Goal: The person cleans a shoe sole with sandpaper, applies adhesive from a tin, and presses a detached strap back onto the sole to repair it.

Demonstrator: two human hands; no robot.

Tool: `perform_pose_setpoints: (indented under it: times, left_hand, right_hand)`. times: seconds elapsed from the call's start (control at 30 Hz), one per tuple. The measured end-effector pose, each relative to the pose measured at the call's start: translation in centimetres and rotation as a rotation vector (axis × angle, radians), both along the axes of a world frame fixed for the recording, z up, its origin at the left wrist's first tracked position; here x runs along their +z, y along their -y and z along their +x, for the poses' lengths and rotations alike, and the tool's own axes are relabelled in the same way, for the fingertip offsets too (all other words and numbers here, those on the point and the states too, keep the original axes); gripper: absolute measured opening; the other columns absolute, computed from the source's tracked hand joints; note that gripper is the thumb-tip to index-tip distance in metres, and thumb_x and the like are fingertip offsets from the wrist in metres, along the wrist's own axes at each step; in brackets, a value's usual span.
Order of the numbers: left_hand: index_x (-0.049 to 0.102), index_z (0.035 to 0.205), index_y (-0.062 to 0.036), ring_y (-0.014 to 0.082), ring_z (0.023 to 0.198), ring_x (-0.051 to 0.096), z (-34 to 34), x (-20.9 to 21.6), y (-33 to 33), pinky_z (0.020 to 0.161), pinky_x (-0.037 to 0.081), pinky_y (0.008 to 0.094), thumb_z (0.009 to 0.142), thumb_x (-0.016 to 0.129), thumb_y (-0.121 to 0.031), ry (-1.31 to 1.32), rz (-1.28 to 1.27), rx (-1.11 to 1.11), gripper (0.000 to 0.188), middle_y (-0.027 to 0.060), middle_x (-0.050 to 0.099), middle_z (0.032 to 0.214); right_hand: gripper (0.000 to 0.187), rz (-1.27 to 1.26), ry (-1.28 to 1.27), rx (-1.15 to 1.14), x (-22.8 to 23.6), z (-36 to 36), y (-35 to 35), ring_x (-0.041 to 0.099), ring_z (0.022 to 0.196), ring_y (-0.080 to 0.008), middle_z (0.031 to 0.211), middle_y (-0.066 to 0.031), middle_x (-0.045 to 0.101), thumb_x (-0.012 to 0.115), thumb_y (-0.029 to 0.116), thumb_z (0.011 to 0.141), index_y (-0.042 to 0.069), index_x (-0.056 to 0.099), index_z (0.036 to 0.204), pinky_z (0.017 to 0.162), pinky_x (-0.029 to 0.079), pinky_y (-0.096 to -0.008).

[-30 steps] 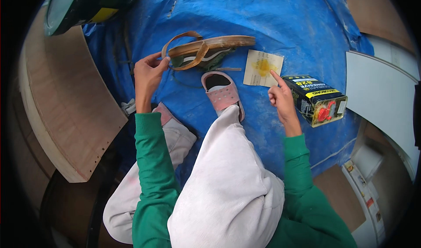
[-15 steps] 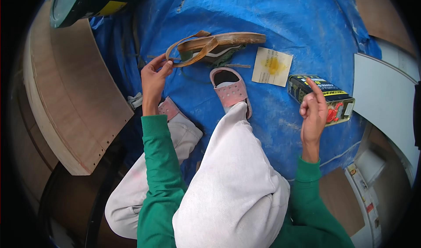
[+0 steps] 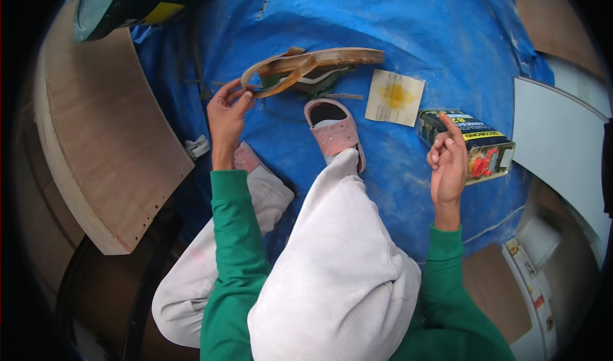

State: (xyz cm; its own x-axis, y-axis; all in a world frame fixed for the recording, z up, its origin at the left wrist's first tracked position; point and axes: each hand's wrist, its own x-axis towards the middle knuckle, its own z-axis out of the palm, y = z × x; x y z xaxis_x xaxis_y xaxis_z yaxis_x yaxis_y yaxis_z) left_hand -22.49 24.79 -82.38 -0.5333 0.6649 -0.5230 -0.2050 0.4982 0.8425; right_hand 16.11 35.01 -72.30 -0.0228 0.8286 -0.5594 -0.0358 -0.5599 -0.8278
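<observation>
On a blue sheet a shoe (image 3: 319, 82) with green parts and a white stripe lies on its side, its tan sole (image 3: 357, 56) facing away from me. A loose brownish strip (image 3: 295, 75) peels off in a loop toward the left. My left hand (image 3: 228, 115) pinches the end of this strip between thumb and fingertips. My right hand (image 3: 449, 163) hovers beside a rectangular adhesive can (image 3: 488, 160), the index finger stretched and the others bent. Nothing shows in it. Left of the can lies a paper card (image 3: 383, 108) with a yellow smear (image 3: 400, 95).
My pink slipper (image 3: 336, 133) stands close below the shoe. A curved wooden panel (image 3: 108, 144) rises at left, with a dark green bucket (image 3: 140, 6) above it. A pale board (image 3: 559, 131) lies at right. The blue sheet (image 3: 383, 16) has creases.
My right hand has shifted slightly left and down, its fingers a little more bent. My left hand keeps its pinch on the strip and has barely moved.
</observation>
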Motion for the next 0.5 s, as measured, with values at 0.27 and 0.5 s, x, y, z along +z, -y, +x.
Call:
perform_pose_setpoints:
  times: [0.27,0.5]
  left_hand:
    - [0.052,0.134,0.0059,0.0211,0.109,0.069,1.8,-1.2,0.0,0.094,0.059,0.0331,0.095,0.067,-0.002,0.168,0.182,0.146,0.043,0.0169,0.070,0.120]
    - [0.051,0.133,0.0076,0.0234,0.110,0.069,2.6,-1.4,-0.4,0.097,0.058,0.0336,0.094,0.068,-0.002,0.188,0.223,0.182,0.043,0.0187,0.068,0.123]
  right_hand:
    - [0.055,-0.602,-1.004,0.295,-3.4,-11.1,-1.3,0.043,0.062,-0.0081,0.078,-0.0002,0.048,0.044,0.026,0.097,0.002,0.046,0.146,0.058,0.036,-0.0241]
    - [0.054,-0.573,-0.596,0.588,-9.6,-21.1,-0.7,0.042,0.060,-0.0083,0.074,0.0001,0.051,0.045,0.020,0.098,0.003,0.043,0.150,0.055,0.037,-0.0240]
